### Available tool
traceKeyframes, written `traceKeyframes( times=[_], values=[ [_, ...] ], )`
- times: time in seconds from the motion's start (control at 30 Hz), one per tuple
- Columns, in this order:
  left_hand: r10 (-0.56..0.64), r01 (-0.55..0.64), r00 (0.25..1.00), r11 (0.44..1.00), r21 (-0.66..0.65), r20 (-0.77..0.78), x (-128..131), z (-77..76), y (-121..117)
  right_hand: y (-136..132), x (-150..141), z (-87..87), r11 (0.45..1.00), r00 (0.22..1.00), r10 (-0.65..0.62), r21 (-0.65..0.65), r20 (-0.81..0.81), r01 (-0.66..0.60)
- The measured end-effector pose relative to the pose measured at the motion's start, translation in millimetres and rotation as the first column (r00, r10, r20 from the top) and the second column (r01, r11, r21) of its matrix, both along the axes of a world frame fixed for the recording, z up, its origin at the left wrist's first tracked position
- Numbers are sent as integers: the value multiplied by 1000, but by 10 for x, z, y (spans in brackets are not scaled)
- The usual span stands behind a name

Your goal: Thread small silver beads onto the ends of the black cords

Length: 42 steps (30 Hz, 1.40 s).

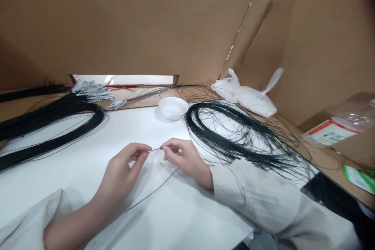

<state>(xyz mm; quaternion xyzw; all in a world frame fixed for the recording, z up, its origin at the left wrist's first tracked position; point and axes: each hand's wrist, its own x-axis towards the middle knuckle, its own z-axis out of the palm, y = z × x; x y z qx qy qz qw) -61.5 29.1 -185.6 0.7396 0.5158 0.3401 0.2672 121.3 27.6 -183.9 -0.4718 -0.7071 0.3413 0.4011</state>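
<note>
My left hand [124,168] and my right hand [183,156] meet over the white sheet [73,164], fingertips pinched together. Between them runs a thin dark wire [152,192]; its tip sits at the pinch and its length trails back toward me across the sheet. Both hands are closed on that wire. A small white bowl [173,108] stands just beyond the hands. To the right of my right hand lies a loose coil of dark green wires [234,133], partly under my right sleeve.
A thick bundle of black wires [52,125] curves along the left. Silver beaded stems [92,90] lie at the back left. A white plastic bag [249,97] and a clear plastic bottle [340,127] sit at the right. Brown cardboard walls [146,19] enclose the table.
</note>
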Motion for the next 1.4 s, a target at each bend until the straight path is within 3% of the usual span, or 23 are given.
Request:
traceKeyframes(
  times=[0.3, 0.6, 0.83, 0.93, 1.03, 1.17, 1.3, 1.4],
  values=[
    [63, -52, 991, 995, -90, 119, 10, 28, -15, -42, -26, 30, 996, 994, 83, -32, 72, -81],
    [-49, 47, 999, 995, 90, 14, 54, 78, -87, -61, -33, 1, 989, 991, 130, -75, 23, -128],
    [-101, 118, 988, 982, 147, -119, 24, 35, -88, -35, -23, 25, 971, 991, 80, -215, -103, -101],
    [-71, 77, 993, 995, 62, -90, 28, 5, -90, -59, -14, 36, 986, 994, 108, -126, 14, -106],
    [-41, 40, 999, 998, -50, -31, 40, 1, -97, -87, -6, 28, 996, 975, 69, 44, 213, -80],
    [-68, 67, 998, 992, -110, -7, 51, 31, -93, -87, 3, -7, 963, 918, 12, 244, 396, -118],
    [-72, 68, 997, 993, -98, -37, 49, 62, -74, -69, 6, -42, 932, 885, 16, 315, 466, -182],
    [-59, 58, 998, 991, -119, -12, 45, 68, -53, -78, 1, -40, 936, 902, 19, 310, 431, -168]
  ],
)
